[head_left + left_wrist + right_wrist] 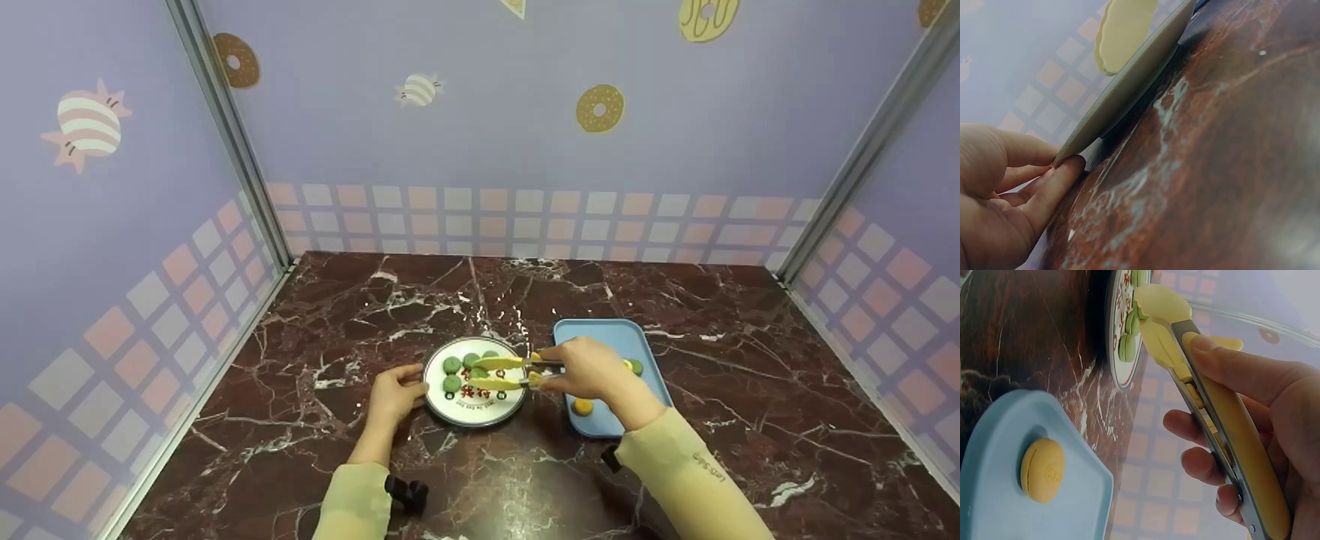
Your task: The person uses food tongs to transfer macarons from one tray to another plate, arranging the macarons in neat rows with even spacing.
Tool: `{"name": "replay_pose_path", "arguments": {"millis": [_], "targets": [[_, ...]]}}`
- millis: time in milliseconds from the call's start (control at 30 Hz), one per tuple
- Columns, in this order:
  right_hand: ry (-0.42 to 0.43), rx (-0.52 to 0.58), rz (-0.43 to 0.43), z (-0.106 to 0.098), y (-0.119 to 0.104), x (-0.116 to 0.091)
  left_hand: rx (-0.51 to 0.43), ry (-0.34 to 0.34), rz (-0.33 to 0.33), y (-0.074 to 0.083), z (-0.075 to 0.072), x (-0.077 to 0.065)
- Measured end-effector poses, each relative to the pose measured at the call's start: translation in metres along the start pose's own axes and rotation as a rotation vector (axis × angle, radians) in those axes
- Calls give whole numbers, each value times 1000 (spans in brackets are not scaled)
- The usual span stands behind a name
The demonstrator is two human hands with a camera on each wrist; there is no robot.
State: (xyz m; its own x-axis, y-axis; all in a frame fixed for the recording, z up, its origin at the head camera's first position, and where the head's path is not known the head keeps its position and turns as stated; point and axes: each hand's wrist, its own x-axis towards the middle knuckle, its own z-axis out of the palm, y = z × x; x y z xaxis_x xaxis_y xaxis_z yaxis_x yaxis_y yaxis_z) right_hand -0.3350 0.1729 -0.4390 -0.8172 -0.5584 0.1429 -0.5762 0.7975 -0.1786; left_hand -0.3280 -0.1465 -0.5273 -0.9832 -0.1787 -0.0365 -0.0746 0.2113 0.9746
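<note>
A round white plate (480, 415) with a dark rim and red print lies on the table, bearing several green macarons (451, 383). My left hand (394, 397) pinches its left rim; the left wrist view shows fingers above and below the plate edge (1123, 90). Yellow-tipped tongs (495, 383) are gripped by my right hand (589, 367) and reach left over the plate. Their two tips are spread around a green macaron. In the right wrist view the tongs (1241, 455) partly hide the macarons beyond them.
To the right of the plate a blue tray (600, 328) lies partly under my right hand and forearm. It bears a yellow macaron (582, 406) and a green macaron (637, 367). Patterned walls (487, 150) enclose the dark marbled table (360, 300) at the back and sides.
</note>
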Motion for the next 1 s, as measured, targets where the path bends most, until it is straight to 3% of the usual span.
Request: {"name": "replay_pose_path", "arguments": {"millis": [533,1000], "targets": [[-17,-11,6,5,-4,4,-27,-9,-19,1,-1,0],[17,-36,-7,9,-1,3,14,-4,-15,-2,0,1]]}}
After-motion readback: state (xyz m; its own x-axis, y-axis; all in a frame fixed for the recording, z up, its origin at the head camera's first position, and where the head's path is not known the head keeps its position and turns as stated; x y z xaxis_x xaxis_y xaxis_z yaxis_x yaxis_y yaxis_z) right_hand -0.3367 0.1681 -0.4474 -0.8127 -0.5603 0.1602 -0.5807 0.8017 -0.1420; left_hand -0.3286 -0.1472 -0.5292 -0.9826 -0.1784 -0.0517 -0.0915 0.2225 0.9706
